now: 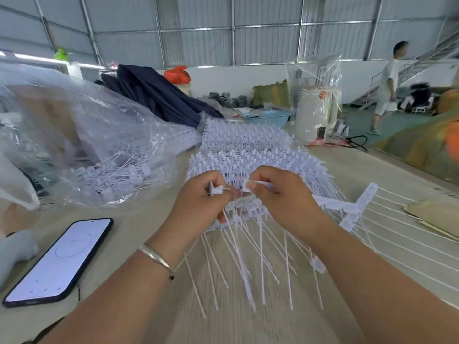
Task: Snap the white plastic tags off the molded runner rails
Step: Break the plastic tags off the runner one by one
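Both hands meet over the near end of a stack of white molded runner rails [250, 155] in the middle of the table. My left hand [201, 197] grips a bundle of white tags, whose long thin tails [238, 264] fan out toward me below the hands. My right hand [275, 192] pinches the flat head of one white tag [250, 185] between thumb and fingertips, just above the rail [238, 207] lying under the hands. Another rail piece [357, 202] with tails still attached lies to the right.
A clear plastic bag [82, 150] of loose tags sits at the left. A phone [59, 261] with a lit screen lies front left. A blue basket [267, 117], a white appliance [315, 112] and dark cloth [159, 93] stand behind. A person [386, 88] walks at the far right.
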`<state>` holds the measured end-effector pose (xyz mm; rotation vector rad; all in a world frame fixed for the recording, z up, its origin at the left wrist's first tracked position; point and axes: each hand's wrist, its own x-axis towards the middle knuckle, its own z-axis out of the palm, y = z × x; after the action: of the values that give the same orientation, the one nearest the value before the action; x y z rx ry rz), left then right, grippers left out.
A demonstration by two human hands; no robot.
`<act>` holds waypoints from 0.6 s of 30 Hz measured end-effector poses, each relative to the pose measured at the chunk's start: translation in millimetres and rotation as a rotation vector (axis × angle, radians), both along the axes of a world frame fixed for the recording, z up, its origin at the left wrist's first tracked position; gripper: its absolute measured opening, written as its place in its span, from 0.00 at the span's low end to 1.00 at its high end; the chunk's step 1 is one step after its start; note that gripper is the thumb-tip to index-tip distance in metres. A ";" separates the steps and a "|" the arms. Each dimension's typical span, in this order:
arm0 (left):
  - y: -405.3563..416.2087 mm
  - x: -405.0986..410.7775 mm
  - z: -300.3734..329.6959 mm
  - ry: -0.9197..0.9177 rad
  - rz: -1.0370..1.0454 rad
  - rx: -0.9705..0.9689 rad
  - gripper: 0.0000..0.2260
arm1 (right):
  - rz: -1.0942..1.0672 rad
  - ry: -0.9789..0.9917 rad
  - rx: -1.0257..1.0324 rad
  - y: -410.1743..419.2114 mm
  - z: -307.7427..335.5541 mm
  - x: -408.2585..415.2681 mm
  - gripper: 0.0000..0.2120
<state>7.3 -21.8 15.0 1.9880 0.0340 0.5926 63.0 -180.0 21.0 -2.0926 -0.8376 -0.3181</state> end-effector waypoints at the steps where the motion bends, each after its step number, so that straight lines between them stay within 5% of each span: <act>1: -1.5 -2.2 0.5 0.003 -0.032 -0.028 0.11 | 0.027 0.047 0.004 -0.2 -0.7 0.7 0.07; 8: -4.5 -7.9 -1.0 0.105 -0.056 -0.199 0.05 | 0.209 0.291 0.105 3.5 -1.8 -5.3 0.14; 18: -0.8 -8.9 -4.8 0.056 -0.048 -0.151 0.08 | 0.245 0.154 0.140 0.3 -3.8 -4.5 0.18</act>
<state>-1.5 -22.6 10.2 1.8530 0.0638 0.4891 58.5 -179.7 17.2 -1.8357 -0.9394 -0.0799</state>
